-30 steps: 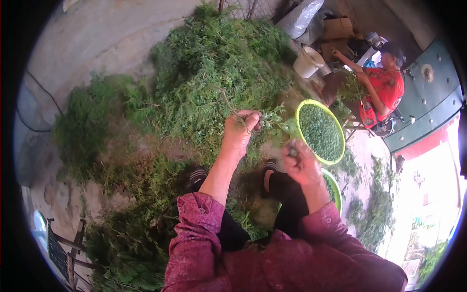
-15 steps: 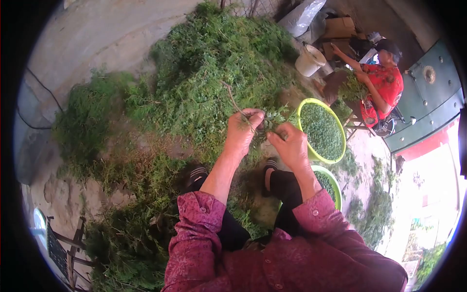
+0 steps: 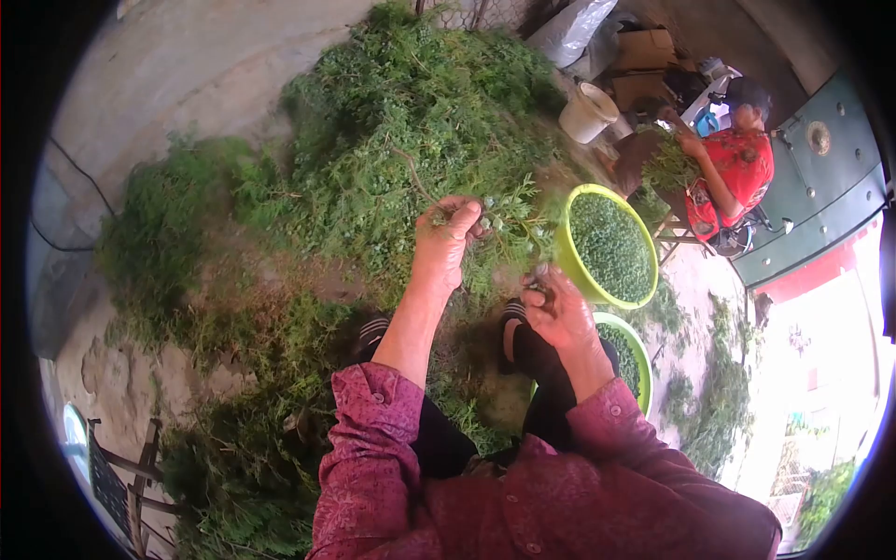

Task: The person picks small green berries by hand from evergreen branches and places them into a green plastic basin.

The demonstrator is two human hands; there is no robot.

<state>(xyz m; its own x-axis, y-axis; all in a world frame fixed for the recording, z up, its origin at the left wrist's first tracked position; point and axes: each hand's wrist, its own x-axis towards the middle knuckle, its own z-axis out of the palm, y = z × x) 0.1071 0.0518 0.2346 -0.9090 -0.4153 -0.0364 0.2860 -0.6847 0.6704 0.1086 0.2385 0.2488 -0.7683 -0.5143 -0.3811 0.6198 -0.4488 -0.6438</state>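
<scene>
My left hand is closed around a leafy conifer branch. Its bare brown stem sticks out beyond the fingers toward the upper left, and its green sprays point right. Lower and to the right, my right hand is apart from the branch with its fingers curled in. Small greyish bits show at its fingertips, too small to make out. Just beyond that hand is a yellow-green basin, holding a heap of small green cones or berries. A paler green basin with similar contents sits closer to me, partly behind my right arm.
A large pile of cut conifer branches lies ahead, with more greenery at lower left. A co-worker in a red shirt sits at right holding greenery. Near them stands a white bucket. A dark chair is at far left.
My hands have moved apart: the left shifted slightly left with the branch, the right drew down from it, its fingers turning upward. The co-worker's outstretched arm has come back toward their greenery.
</scene>
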